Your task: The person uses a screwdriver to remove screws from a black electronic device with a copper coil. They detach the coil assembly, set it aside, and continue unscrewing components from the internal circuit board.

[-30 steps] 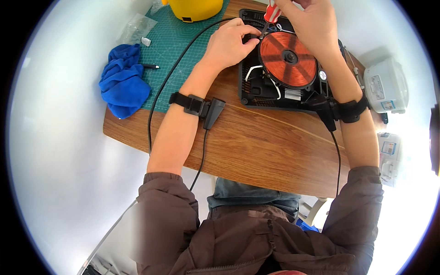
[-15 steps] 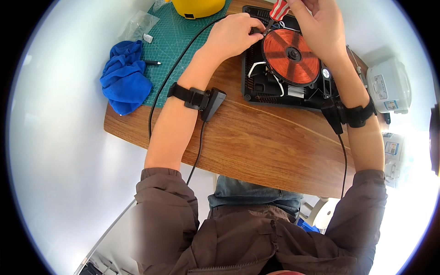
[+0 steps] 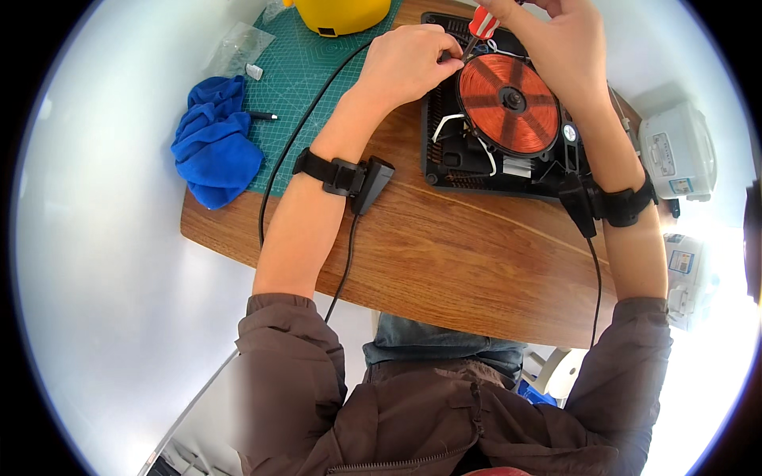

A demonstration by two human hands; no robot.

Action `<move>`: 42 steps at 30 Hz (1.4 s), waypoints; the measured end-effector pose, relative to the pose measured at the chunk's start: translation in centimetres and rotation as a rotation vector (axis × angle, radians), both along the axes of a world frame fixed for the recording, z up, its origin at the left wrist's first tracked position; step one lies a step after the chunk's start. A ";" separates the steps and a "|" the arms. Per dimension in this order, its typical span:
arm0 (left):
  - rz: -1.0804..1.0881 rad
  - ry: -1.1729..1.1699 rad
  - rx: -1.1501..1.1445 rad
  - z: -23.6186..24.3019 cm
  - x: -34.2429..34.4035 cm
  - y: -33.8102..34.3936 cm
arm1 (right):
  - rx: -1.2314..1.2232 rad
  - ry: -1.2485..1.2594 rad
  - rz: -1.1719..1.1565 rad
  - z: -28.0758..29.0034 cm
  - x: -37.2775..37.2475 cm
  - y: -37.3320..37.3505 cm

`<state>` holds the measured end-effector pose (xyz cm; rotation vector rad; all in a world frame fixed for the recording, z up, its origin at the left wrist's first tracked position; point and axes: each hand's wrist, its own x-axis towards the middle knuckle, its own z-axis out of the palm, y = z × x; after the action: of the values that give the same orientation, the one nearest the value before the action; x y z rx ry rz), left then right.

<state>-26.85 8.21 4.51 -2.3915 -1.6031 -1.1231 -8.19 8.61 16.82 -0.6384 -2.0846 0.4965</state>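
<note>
A black appliance base [image 3: 444,163] lies at the back of the wooden table, with an orange-red copper coil [image 3: 500,119], white wires and a metal heat sink in it. My right hand [image 3: 563,47] grips a red-and-white screwdriver [image 3: 483,24], angled down to the housing at the coil's upper left. My left hand [image 3: 405,63] has its fingers curled together beside the screwdriver's tip; I cannot make out what, if anything, they pinch.
A green cutting mat [image 3: 294,95] carries a blue cloth [image 3: 214,151], plastic bags [image 3: 234,51] and a yellow container [image 3: 337,14]. Two translucent boxes [image 3: 675,159] stand at the right. Black cables [image 3: 341,282] run from my wrist devices [image 3: 369,186]; another crosses the mat.
The view has shifted slightly, putting the scene further right. My right hand and the screwdriver have moved a little rightward; my left fingers remain by the tip.
</note>
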 end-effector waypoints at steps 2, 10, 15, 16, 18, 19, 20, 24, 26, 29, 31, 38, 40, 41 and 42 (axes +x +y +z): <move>-0.003 0.002 0.008 -0.1 0.0 0.2 | -0.202 0.121 -0.028 1.0 -0.9 -1.1; -0.018 0.096 0.089 -0.2 0.2 0.4 | -0.155 0.275 0.158 -1.3 -0.2 0.7; -0.026 0.134 0.054 0.1 0.2 0.4 | -0.156 0.392 0.166 -0.6 0.3 -0.4; -0.043 0.114 0.055 0.0 0.2 0.5 | -0.104 0.391 0.152 -0.3 0.7 -0.5; -0.076 0.074 0.058 -0.2 0.3 0.6 | -0.002 0.389 0.125 0.0 1.8 -0.7; -0.076 0.092 0.065 -0.1 0.4 0.7 | 0.029 0.405 0.077 0.0 2.3 -0.6; -0.074 0.111 0.072 0.0 0.6 0.7 | 0.061 0.421 0.028 -0.1 2.9 -0.6; -0.063 0.193 0.106 -0.1 0.9 0.9 | 0.049 0.525 -0.073 -0.3 5.3 -0.9; -0.052 0.214 0.104 -0.2 1.0 0.9 | -0.057 0.499 -0.091 -0.3 5.8 -2.1; -0.051 0.237 0.107 0.2 1.1 0.7 | -0.148 0.590 -0.133 -1.1 7.1 -2.3; -0.065 0.227 0.111 0.5 1.1 0.6 | -0.213 0.642 -0.118 -1.6 7.5 -2.5; -0.103 0.239 0.035 1.3 0.8 1.1 | -0.316 0.762 -0.083 -2.7 7.7 -2.2; -0.098 0.254 0.013 1.5 0.9 1.3 | -0.319 0.787 -0.081 -3.1 7.8 -1.8; -0.084 0.258 0.004 1.4 1.0 1.3 | -0.321 0.797 -0.080 -3.2 7.8 -1.6; -0.070 0.263 -0.004 1.4 1.1 1.3 | -0.329 0.801 -0.077 -3.2 7.8 -1.4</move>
<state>-25.71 9.50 5.88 -2.4908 -1.4490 -0.7734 -0.43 7.17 13.65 -0.5733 -1.2288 0.8903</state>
